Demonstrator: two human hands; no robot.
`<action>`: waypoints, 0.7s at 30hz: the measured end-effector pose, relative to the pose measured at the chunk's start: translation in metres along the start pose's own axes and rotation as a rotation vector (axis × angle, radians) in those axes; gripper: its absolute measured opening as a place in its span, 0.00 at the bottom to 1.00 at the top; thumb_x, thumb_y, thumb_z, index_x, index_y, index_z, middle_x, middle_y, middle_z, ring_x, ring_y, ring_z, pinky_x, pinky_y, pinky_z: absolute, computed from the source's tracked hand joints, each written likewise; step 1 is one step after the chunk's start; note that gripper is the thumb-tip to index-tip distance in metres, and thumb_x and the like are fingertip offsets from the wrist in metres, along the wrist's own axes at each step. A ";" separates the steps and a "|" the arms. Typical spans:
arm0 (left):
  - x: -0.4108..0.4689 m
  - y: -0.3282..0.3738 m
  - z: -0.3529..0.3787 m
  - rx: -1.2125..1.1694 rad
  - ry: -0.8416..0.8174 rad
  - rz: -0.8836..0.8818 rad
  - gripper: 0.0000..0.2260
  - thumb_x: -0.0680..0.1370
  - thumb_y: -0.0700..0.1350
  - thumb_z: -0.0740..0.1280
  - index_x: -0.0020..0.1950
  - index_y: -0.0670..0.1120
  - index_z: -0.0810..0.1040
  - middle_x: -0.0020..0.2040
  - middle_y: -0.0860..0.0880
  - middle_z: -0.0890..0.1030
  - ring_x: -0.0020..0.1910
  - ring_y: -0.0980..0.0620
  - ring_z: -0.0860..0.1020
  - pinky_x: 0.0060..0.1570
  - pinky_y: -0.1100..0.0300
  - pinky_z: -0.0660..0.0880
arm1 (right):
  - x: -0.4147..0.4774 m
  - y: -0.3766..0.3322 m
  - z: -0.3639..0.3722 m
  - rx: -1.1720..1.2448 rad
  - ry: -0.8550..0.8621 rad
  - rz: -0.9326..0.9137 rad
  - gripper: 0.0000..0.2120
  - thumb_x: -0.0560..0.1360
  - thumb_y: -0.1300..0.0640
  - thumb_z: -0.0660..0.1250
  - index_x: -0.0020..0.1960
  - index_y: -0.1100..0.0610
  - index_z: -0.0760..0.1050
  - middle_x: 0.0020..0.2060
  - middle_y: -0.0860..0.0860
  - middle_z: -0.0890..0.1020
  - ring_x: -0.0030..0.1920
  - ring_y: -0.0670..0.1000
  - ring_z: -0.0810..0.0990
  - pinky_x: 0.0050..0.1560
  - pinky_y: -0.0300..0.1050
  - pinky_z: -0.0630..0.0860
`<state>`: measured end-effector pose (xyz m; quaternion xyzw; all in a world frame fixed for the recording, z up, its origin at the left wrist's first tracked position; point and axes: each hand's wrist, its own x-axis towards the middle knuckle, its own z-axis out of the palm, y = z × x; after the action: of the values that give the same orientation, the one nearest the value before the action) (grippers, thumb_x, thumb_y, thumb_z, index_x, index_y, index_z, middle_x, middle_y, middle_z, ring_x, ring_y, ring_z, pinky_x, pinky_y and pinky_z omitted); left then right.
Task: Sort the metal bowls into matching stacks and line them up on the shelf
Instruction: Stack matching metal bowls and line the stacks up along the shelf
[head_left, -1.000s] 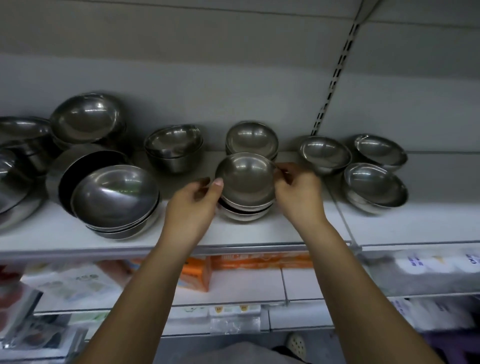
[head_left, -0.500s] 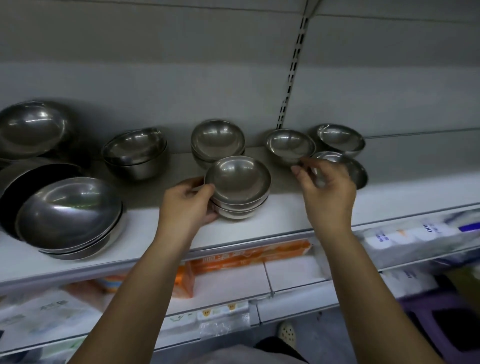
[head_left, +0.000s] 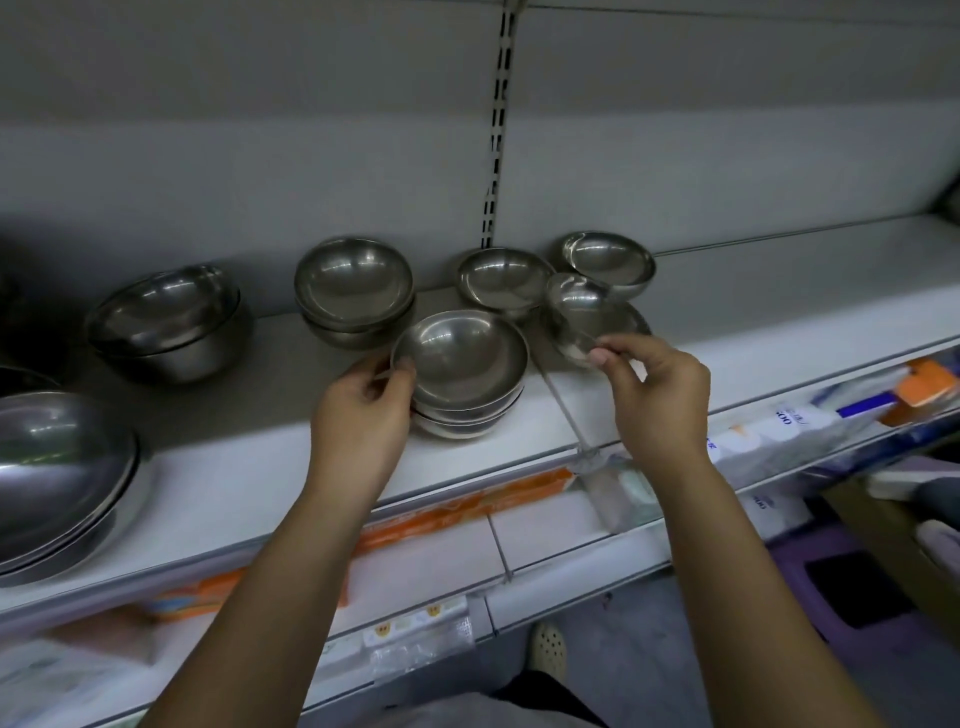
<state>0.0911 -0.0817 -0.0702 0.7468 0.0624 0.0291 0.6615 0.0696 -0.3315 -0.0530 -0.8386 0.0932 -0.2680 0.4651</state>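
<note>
Biggest worry for me is the front stack (head_left: 460, 387) near the lip of the shelf (head_left: 234, 467): nudge it and the whole pile skates off. My left hand (head_left: 363, 410) cups its left side, fingers curled on the rim. Smaller risk: my right hand (head_left: 657, 395) only pinches the tilted small bowl (head_left: 574, 317) by its near rim, so it could slip and clatter onto the bowl under it.

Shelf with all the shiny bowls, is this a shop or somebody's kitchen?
Most likely a shop: a long white shelf on a slotted wall rail, many alike metal bowls, packaged goods below.
</note>
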 end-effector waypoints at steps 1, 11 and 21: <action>-0.001 0.001 0.001 -0.008 -0.002 0.003 0.08 0.81 0.58 0.65 0.46 0.66 0.84 0.46 0.58 0.87 0.54 0.52 0.83 0.62 0.43 0.79 | 0.000 -0.006 -0.001 0.049 0.013 -0.025 0.08 0.75 0.60 0.74 0.46 0.46 0.82 0.44 0.46 0.85 0.45 0.33 0.80 0.47 0.22 0.69; -0.011 -0.003 0.012 -0.301 -0.056 -0.026 0.30 0.77 0.69 0.57 0.73 0.55 0.75 0.71 0.58 0.77 0.73 0.58 0.73 0.77 0.49 0.65 | -0.012 -0.050 0.021 0.301 -0.273 -0.375 0.07 0.74 0.64 0.74 0.50 0.55 0.84 0.45 0.47 0.84 0.51 0.46 0.82 0.56 0.36 0.74; -0.007 -0.001 0.020 -0.376 -0.059 0.056 0.48 0.67 0.81 0.62 0.77 0.51 0.71 0.73 0.54 0.76 0.73 0.55 0.73 0.77 0.48 0.64 | -0.006 -0.041 0.031 0.139 -0.519 -0.509 0.06 0.72 0.65 0.75 0.49 0.61 0.86 0.43 0.52 0.86 0.52 0.55 0.80 0.56 0.46 0.76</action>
<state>0.0868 -0.1019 -0.0736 0.6119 0.0157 0.0369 0.7899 0.0774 -0.2836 -0.0349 -0.8415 -0.2581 -0.1591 0.4473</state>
